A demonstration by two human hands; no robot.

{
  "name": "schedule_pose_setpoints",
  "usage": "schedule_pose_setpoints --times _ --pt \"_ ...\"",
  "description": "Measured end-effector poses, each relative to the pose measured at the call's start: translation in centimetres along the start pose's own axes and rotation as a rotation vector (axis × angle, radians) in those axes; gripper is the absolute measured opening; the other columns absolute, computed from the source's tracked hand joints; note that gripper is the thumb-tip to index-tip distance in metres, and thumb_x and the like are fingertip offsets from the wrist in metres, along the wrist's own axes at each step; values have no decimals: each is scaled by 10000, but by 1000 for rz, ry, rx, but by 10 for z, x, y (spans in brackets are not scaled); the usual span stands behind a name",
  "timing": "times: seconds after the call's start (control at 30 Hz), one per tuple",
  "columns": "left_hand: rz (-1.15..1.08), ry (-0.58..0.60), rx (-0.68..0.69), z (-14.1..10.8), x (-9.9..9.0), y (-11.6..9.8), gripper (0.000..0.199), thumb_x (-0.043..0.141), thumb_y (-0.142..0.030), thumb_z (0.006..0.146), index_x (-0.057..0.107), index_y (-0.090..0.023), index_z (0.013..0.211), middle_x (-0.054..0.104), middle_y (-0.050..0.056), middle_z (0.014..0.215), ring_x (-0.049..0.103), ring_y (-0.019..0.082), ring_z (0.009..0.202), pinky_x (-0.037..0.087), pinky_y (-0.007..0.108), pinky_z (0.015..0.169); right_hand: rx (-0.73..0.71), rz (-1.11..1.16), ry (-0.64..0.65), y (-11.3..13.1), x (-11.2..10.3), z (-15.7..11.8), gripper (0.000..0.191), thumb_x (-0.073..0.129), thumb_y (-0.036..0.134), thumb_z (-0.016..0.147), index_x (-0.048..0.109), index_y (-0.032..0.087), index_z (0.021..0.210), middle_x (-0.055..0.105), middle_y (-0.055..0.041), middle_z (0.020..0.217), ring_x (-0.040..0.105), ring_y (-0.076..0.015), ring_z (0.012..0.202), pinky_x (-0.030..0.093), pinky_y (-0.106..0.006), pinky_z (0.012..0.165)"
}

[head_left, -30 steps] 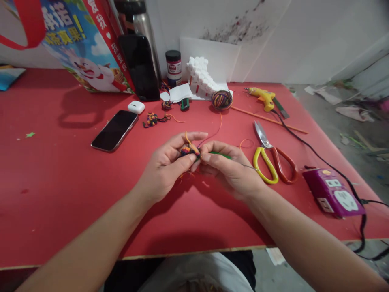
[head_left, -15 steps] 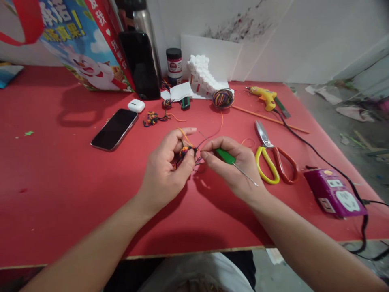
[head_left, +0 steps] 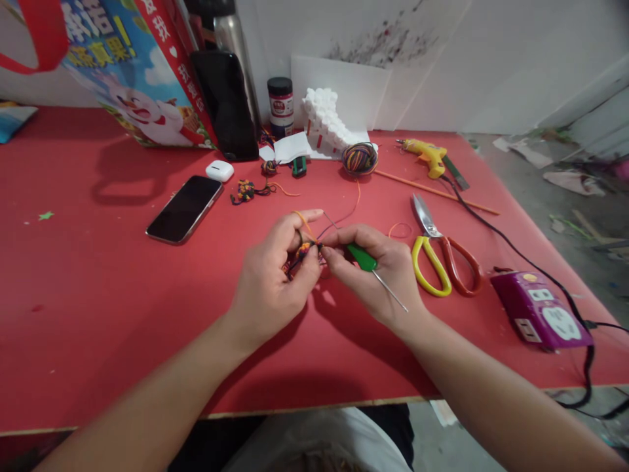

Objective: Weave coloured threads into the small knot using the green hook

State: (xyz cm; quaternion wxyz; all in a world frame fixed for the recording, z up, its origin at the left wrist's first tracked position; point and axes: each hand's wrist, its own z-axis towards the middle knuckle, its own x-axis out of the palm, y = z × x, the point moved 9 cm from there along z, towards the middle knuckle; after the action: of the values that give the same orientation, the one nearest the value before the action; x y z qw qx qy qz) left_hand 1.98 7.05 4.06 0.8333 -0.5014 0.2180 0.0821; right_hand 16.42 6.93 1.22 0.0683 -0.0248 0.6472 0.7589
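A small multicoloured yarn piece (head_left: 303, 250) is pinched between the thumb and fingers of my left hand (head_left: 275, 275). An orange strand loops over that hand's raised index finger. My right hand (head_left: 378, 272) grips a green-handled hook (head_left: 362, 257); its metal shaft points down across the palm. The thumb and index fingertips of my right hand touch the edge of the yarn piece, where loose threads hang. From there a strand runs back toward a ball of multicoloured yarn (head_left: 360, 159). Another small knotted yarn piece (head_left: 244, 190) lies on the table.
On the red table (head_left: 122, 314), scissors (head_left: 435, 252) and a purple power box (head_left: 543, 311) lie to the right. A yellow glue gun (head_left: 427, 156) is at the back right, its cable running forward. A phone (head_left: 185, 210) and white earphone case (head_left: 219, 171) lie left.
Both hands have drawn closer together, my left hand moving slightly right. The hook's shaft has tilted more steeply downward.
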Motion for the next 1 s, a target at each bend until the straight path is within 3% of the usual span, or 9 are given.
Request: schedule_pose_setpoints --times 0.17,0.3,0.43,0.63,0.73,0.87,1.0 --pt "115 -41 109 -1 0 -6 366 593 -79 941 613 -172 1295 581 -69 737 540 83 607 439 222 596 -154 -133 -48 10 -1 -4 60 705 191 852 764 191 841 740 0 725 654 -122 619 534 -243 598" --pt "116 -35 109 -3 2 -5 354 591 -76 937 626 -157 1280 597 -65 751 532 79 596 441 224 602 -258 -236 -60 16 0 -6 111 666 142 859 732 198 789 705 10 703 623 -117 617 512 -240 612" --pt "-26 27 -52 -1 8 8 355 604 -139 953 642 -134 1306 520 -70 709 493 92 568 411 244 559 -300 -321 -40 15 0 -4 127 645 130 857 711 198 773 682 12 691 595 -117 604 477 -242 600" --pt "-453 97 -363 -1 18 26 398 646 -168 936 615 -125 1331 622 -41 741 639 122 684 504 245 656 -417 -444 8 22 1 -6 143 637 152 891 709 203 778 684 -3 701 600 -136 634 465 -267 635" --pt "-581 80 -425 -1 20 28 397 696 -147 903 640 -143 1296 656 -47 733 663 115 690 543 234 686 -406 -413 -34 24 -3 -6 147 644 136 870 687 210 749 674 9 684 588 -132 624 455 -263 623" --pt "-672 46 -485 -5 22 35 327 745 -183 898 696 -168 1221 743 -11 812 704 116 718 580 229 692 -260 -302 -74 14 -8 -2 146 646 136 870 670 207 745 660 34 649 541 -105 543 390 -240 535" --pt "-594 14 -462 -4 18 39 110 781 -202 880 748 -172 980 754 10 835 713 118 727 601 230 692 -397 -373 -53 23 -5 -4 144 646 117 890 696 197 781 668 14 707 573 -117 621 431 -253 603"
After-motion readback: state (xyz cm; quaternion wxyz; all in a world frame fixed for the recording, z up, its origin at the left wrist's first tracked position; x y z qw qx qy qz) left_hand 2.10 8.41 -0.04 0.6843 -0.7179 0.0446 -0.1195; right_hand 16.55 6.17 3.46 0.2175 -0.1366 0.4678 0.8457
